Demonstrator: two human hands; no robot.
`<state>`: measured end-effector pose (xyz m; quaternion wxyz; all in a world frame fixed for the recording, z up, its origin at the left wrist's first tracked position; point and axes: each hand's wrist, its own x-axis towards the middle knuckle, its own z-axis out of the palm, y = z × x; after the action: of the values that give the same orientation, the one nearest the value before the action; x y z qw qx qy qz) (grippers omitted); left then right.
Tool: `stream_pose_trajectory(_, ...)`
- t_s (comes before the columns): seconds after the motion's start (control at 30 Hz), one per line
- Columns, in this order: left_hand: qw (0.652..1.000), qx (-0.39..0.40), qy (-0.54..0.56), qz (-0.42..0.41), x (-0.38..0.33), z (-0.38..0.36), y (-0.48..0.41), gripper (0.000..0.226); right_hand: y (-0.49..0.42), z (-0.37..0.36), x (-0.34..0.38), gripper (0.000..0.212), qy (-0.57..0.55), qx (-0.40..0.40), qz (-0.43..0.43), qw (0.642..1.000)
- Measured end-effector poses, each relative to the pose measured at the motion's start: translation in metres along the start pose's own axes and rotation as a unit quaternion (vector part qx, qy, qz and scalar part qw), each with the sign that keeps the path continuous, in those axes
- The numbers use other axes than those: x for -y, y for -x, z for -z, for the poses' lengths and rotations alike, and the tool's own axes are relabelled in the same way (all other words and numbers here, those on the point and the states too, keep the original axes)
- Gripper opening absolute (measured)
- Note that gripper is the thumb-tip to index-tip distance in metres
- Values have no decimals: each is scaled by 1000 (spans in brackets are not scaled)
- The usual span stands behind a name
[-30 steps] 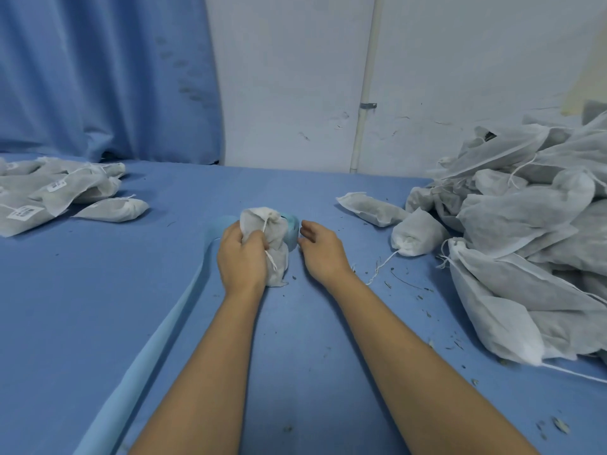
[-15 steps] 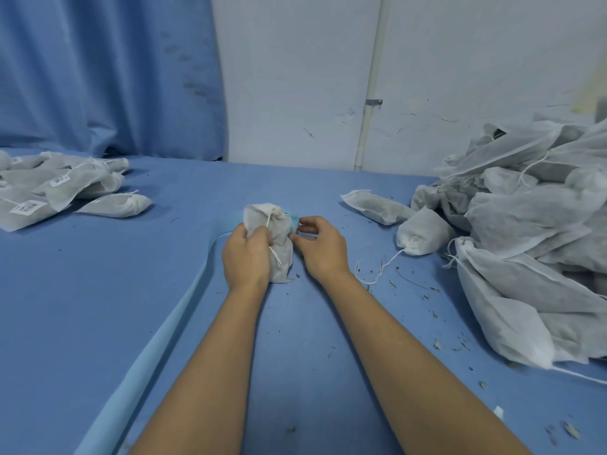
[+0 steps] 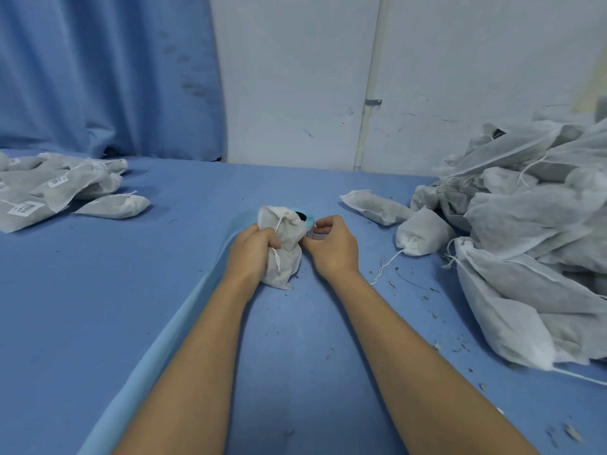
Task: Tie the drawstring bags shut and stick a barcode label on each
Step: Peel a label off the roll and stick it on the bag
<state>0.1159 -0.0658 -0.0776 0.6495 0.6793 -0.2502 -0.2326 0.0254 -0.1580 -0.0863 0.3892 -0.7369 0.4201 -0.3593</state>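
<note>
A small white drawstring bag (image 3: 283,257) stands on the blue table, its neck gathered and tied with a thin cord. My left hand (image 3: 251,249) grips it around the middle. Just behind the bag sits a light-blue label roll (image 3: 303,218), mostly hidden by the bag. My right hand (image 3: 331,246) is beside the bag, with thumb and fingers pinching a small white label (image 3: 310,232) at the roll.
A big heap of untied white bags (image 3: 525,231) fills the right side, with two loose bags (image 3: 377,206) nearer the middle. Labelled bags (image 3: 49,192) lie at the far left. A light-blue strip (image 3: 157,349) runs along the table. Dry crumbs scatter on the right.
My right hand has moved in against the bag and the roll and now pinches a label. My left hand keeps its grip on the bag.
</note>
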Motion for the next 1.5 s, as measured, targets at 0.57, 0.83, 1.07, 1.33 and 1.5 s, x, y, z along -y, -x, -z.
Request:
stream_pose_trajectory(0.57, 1000, -5, 10, 0, -1, -1, 2, 9, 9, 7, -2, 13, -42, -21, -6, 999)
stream_pose_trajectory(0.83, 998, -18, 32, -47, -3, -2, 12, 14, 13, 23, 6, 16, -145, -26, -46, 988)
stream_pose_trajectory(1.07, 986, 18, 127, -102, -13, -23, 27, 25, 23, 52, 2, 27, -324, 79, -56, 941)
stream_pose_trajectory(1.33, 979, 59, 190, -42, -13, -28, 29, 25, 28, 69, -1, 38, -434, 109, -53, 893)
stream_pose_trajectory(1.5, 978, 76, 192, -23, -13, -28, 30, 20, 32, 58, 2, 50, -305, 146, 2, 941)
